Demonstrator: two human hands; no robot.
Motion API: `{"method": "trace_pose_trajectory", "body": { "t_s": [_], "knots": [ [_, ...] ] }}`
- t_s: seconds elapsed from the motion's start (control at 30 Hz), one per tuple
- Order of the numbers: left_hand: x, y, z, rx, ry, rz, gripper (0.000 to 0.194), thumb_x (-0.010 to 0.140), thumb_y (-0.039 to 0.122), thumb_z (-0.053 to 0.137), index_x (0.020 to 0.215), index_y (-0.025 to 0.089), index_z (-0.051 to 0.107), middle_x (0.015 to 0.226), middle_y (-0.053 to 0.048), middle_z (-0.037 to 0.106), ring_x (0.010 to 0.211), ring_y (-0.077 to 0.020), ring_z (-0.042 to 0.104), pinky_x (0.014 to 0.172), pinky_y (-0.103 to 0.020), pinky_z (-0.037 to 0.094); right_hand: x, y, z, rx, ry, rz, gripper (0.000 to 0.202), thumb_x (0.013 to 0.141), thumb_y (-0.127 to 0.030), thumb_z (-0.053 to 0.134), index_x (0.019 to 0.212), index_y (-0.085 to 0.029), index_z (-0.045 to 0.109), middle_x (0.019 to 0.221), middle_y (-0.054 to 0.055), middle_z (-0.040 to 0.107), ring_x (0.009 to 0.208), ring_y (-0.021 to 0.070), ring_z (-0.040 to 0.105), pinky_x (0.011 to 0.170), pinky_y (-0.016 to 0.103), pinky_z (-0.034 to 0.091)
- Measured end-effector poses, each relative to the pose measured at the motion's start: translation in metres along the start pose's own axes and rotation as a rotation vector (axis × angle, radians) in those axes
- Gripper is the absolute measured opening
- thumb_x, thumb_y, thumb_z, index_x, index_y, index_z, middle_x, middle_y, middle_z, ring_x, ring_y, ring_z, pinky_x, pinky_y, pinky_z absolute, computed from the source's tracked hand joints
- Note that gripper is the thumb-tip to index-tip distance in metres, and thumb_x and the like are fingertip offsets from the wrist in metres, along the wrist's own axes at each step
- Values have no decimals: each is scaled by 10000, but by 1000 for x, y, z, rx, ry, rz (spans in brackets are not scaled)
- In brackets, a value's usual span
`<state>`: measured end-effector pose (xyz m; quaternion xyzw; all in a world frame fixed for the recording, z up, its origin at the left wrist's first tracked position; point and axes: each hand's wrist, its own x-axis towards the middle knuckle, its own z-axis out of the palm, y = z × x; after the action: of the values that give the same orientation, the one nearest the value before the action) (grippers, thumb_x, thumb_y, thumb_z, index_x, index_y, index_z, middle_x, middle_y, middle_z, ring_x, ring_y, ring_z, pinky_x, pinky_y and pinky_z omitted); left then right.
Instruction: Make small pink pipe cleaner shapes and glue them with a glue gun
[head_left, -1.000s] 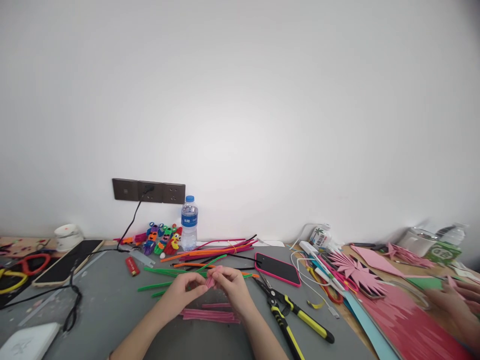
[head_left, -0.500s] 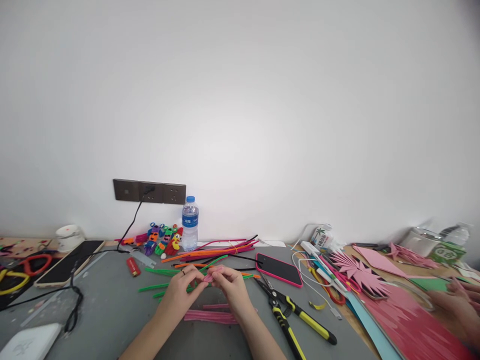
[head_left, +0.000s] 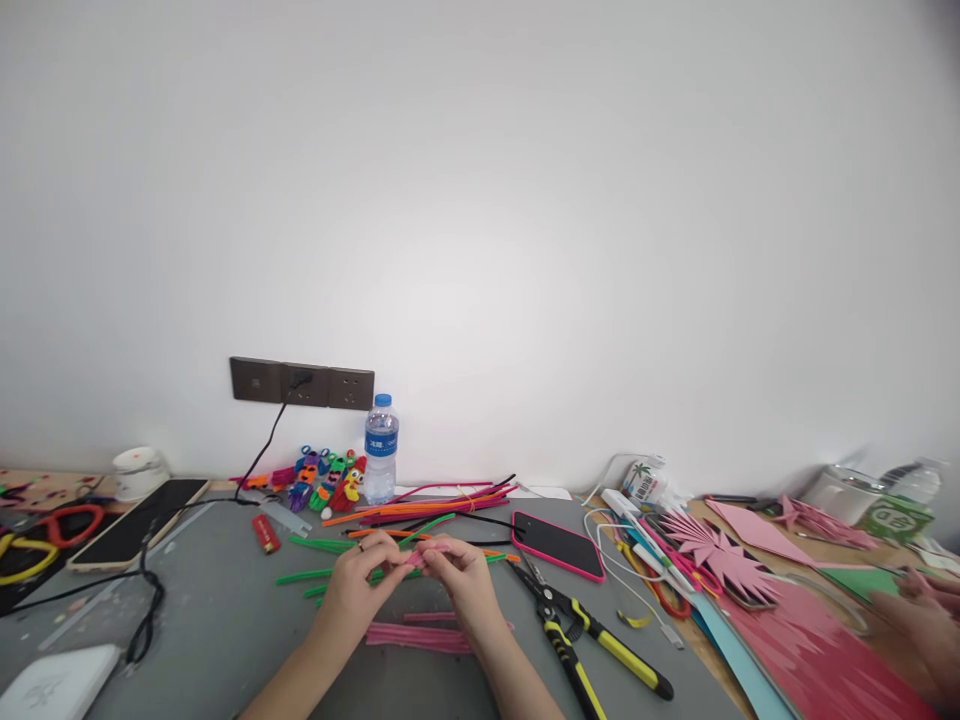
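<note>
Close together over the grey mat (head_left: 225, 620), my left hand (head_left: 373, 570) and my right hand (head_left: 456, 572) pinch a small pink pipe cleaner piece (head_left: 415, 560) between their fingertips. Part of it is hidden by the fingers, so its exact shape does not show. Green pipe cleaners (head_left: 307, 577) lie behind and left of my left hand. Beneath my wrists rests a bundle of pink pipe cleaners (head_left: 416, 637). Farther back, orange and red pipe cleaners (head_left: 442, 505) lie near the wall. To the right of my right hand are yellow-and-black pliers (head_left: 574, 625).
A water bottle (head_left: 381, 455) stands by small colourful pipe cleaner figures (head_left: 322, 480). A pink-cased phone (head_left: 559, 546) lies right of centre, another phone (head_left: 139, 525) at left. A co-worker's hand (head_left: 922, 625) is at the right edge, beside pink paper (head_left: 817, 640) and a green sheet (head_left: 859, 580).
Both my hands keep their pinch on the pink piece, with only slight finger movement. The co-worker's hand at the right has shifted a little. The view has moved slightly.
</note>
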<state>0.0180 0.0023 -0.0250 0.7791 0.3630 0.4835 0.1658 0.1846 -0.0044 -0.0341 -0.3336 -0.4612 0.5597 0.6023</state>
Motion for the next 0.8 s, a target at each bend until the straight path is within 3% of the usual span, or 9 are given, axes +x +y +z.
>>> {"method": "trace_pose_trajectory", "body": {
  "t_s": [0.33, 0.6, 0.8],
  "knots": [
    [2, 4, -2, 16, 28, 46, 189, 866, 211, 573, 682, 188, 609, 689, -9, 596, 558, -120, 544, 494, -197, 419, 0, 2, 0, 5, 0, -9, 196, 666, -375, 797, 723, -191, 764, 708, 32, 700, 627, 153, 628, 592, 248, 493],
    [2, 9, -3, 44, 50, 100, 212, 893, 194, 524, 684, 194, 561, 698, -7, 557, 642, -135, 572, 598, -219, 460, -2, 2, 2, 109, 44, 70, 281, 644, -373, 820, 707, -178, 626, 670, 9, 692, 613, 149, 649, 575, 236, 478],
    [2, 8, -5, 65, -1, 58, 216, 902, 211, 494, 696, 198, 558, 715, -16, 560, 682, -153, 584, 631, -239, 463, -2, 1, 4, 132, 74, 94, 329, 610, -397, 834, 689, -175, 605, 639, 11, 686, 610, 149, 632, 599, 248, 471]
  ]
}}
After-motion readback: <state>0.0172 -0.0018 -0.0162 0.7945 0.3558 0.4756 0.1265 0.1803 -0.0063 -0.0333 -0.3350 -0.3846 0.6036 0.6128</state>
